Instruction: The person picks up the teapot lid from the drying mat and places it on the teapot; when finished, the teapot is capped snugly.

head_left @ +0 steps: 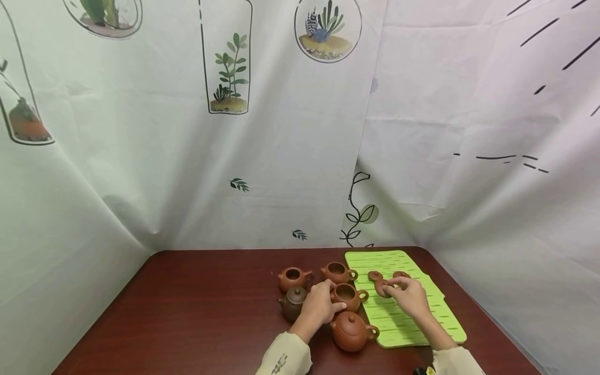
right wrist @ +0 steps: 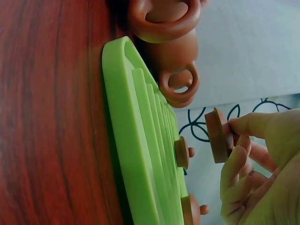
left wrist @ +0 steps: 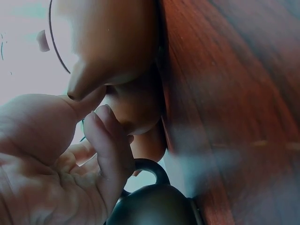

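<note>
My left hand holds the side of a lidless reddish-brown clay teapot, thumb in front and fingers behind. With thumb and fingertips, my right hand pinches a small round clay lid by its knob; it is tilted and held above the green slatted board. Two more lids, one nearer and one farther, rest on that board in the right wrist view. A lidded reddish teapot stands just in front of the gripped one. Beside the left hand is a dark lidded teapot.
Two other lidless clay teapots stand farther back, one at the left and one near the board. The dark red table stretches to the left. A pale printed cloth hangs behind and at both sides.
</note>
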Motion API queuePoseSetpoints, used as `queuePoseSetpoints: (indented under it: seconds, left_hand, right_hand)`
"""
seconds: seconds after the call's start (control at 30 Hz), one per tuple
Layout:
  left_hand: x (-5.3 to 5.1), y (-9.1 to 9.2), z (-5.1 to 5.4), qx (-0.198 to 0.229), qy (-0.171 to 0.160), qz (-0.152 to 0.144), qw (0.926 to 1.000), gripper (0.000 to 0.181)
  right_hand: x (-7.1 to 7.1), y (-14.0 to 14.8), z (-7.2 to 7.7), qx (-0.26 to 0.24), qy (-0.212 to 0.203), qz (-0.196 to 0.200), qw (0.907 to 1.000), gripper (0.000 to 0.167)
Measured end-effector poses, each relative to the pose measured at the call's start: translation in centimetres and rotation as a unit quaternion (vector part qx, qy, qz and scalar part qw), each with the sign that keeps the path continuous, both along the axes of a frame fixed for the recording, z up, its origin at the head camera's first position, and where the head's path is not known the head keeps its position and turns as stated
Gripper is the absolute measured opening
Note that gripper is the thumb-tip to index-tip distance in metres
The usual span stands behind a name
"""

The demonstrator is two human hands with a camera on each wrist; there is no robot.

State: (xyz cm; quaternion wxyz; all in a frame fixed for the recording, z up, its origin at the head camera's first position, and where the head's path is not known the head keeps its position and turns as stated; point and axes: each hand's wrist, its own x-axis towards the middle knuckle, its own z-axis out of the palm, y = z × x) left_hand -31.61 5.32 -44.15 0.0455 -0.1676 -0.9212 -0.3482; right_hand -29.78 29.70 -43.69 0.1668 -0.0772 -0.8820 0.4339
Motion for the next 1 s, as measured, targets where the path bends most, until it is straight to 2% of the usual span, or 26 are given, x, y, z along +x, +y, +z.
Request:
queuePoseSetpoints:
  seconds: [0.33,0.63,1.0]
  left_hand:
    - [0.0,0.1,0.0,-0.006,-0.001,0.008,1.0000,0.044]
    - [0.2,0.0,0.1,-0.005,0.005,0.006,1.0000,0.044]
    - [0.2,0.0,-0.1,-0.002,0.014,0.004,0.9999,0.044]
  right_hand:
    - [0.2,-1.1,0.2,-0.008,0.010,0.023,0.9997,0.021]
    - [0.1,-1.7,-0.3,-0.010,0.013,0.042,0.9990,0.015]
    - [0.1,-2.1,-0.1,-0.005,0.022,0.044,0.9988,0.015]
